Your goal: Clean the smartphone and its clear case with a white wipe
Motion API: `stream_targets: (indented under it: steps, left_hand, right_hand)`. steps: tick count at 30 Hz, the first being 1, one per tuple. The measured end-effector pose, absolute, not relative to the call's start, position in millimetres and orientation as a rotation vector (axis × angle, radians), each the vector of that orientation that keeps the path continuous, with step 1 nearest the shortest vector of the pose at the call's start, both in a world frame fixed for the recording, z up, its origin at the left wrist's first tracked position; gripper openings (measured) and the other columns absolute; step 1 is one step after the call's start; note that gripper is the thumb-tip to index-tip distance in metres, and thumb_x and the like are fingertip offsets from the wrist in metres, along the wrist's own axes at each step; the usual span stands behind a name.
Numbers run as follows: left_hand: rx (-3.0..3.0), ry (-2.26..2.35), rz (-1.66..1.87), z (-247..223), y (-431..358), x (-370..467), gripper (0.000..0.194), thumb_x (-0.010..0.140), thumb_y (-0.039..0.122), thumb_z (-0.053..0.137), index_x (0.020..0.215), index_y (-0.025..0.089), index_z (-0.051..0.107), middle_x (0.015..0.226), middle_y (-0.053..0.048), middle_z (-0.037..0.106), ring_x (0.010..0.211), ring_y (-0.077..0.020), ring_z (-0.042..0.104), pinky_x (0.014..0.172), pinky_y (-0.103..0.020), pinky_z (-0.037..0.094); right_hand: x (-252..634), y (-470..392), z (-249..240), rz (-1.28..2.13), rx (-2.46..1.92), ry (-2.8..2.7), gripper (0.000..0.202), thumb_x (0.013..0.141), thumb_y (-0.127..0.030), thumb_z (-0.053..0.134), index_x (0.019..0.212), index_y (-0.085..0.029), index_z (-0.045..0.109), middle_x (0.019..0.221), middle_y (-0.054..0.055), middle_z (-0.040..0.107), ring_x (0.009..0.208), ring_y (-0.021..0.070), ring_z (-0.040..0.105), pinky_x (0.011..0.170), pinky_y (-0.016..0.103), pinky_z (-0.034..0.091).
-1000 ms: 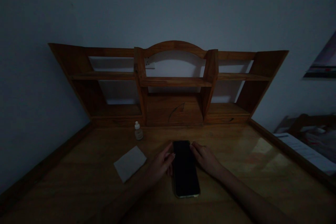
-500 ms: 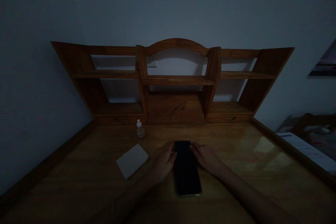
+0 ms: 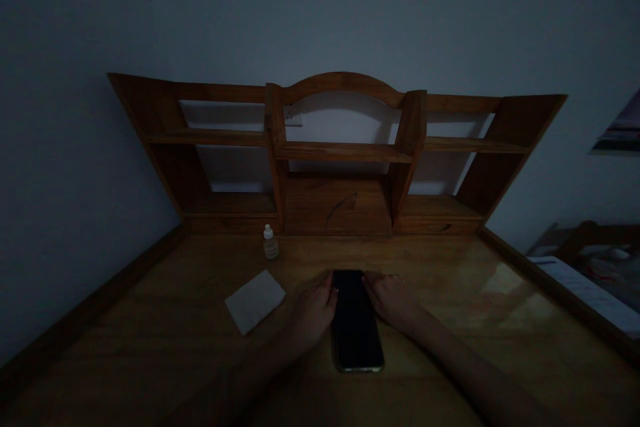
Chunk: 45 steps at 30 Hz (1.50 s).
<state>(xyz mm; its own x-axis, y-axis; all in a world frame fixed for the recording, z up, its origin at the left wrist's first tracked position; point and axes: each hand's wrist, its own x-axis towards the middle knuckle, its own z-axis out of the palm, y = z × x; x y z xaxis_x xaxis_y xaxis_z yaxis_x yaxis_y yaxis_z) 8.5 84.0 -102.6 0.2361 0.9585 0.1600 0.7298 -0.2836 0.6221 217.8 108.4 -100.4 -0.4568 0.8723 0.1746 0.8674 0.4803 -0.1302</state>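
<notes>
A dark phone (image 3: 357, 327) lies flat on the wooden desk (image 3: 430, 373), its long side pointing away from me. My left hand (image 3: 315, 307) grips its upper left edge, with thumb and fingers closed against the side. On the other side, my right hand (image 3: 393, 295) holds the upper right edge with bent fingers. To the left of my left hand lies a pale folded cloth or paper (image 3: 255, 301). Behind that stands a small clear bottle with a white cap (image 3: 271, 243).
A wooden shelf unit (image 3: 345, 152) with several compartments stands along the back of the desk, against the wall. Raised wooden edges (image 3: 95, 300) border the desk sides. Beyond the right edge lie white papers (image 3: 585, 290) near a wooden chair or frame (image 3: 605, 235).
The camera view has shifted slightly. The fingers of my right hand are a little more bent at the phone's edge. The phone, cloth or paper and bottle stay in place on the desk.
</notes>
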Motion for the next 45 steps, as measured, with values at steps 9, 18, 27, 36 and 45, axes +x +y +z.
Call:
stream_targets:
  steps: [9,18,27,36,45]
  left_hand:
    - [2.079,1.528,0.749,-107.0,85.2,3.2,0.052,0.094,0.033,0.033,0.141,0.013,0.042,0.141,-0.014,0.047,0.129,-0.0243,0.046,0.110,-0.039,0.032]
    - [1.788,1.380,1.004,-94.0,85.5,4.8,0.027,0.093,0.037,0.039,0.109,0.019,0.052,0.104,-0.007,0.067,0.091,-0.0174,0.065,0.083,-0.030,0.047]
    - [1.956,1.385,0.918,-96.5,83.6,8.4,0.028,0.088,0.040,0.047,0.071,0.018,0.048,0.058,0.005,0.043,0.055,-0.0100,0.041,0.053,-0.023,0.025]
    - [2.028,1.465,0.807,-106.4,86.7,4.1,0.025,0.073,0.017,0.044,0.055,0.017,0.027,0.054,0.005,0.025,0.053,-0.0083,0.027,0.053,-0.026,0.014]
    - [1.967,1.462,0.642,-94.8,79.9,3.8,0.024,0.071,0.017,0.041,0.051,0.017,0.026,0.051,0.005,0.023,0.050,-0.0077,0.027,0.051,-0.027,0.012]
  right_hand:
    - [214.1,103.3,-98.9,0.111,-1.533,-2.437,0.028,0.096,-0.024,0.036,0.096,-0.014,0.062,0.084,0.016,0.071,0.069,0.0254,0.067,0.062,0.031,0.040]
    - [217.5,102.1,-97.3,0.385,-1.431,-2.221,0.035,0.098,-0.032,0.033,0.079,-0.020,0.060,0.071,0.003,0.068,0.062,0.0164,0.064,0.057,0.024,0.038]
    - [219.0,101.8,-99.7,0.438,-1.358,-2.161,0.018,0.079,-0.013,0.045,0.062,-0.020,0.044,0.053,-0.003,0.045,0.048,0.0111,0.046,0.049,0.024,0.024]
    - [218.7,99.5,-96.6,0.491,-1.328,-2.140,0.025,0.091,-0.024,0.041,0.068,-0.019,0.050,0.054,-0.003,0.045,0.049,0.0117,0.046,0.049,0.023,0.026]
    - [216.2,96.9,-91.4,0.536,-1.340,-2.140,0.034,0.095,-0.034,0.041,0.065,-0.020,0.045,0.054,-0.003,0.044,0.049,0.0117,0.045,0.049,0.024,0.025]
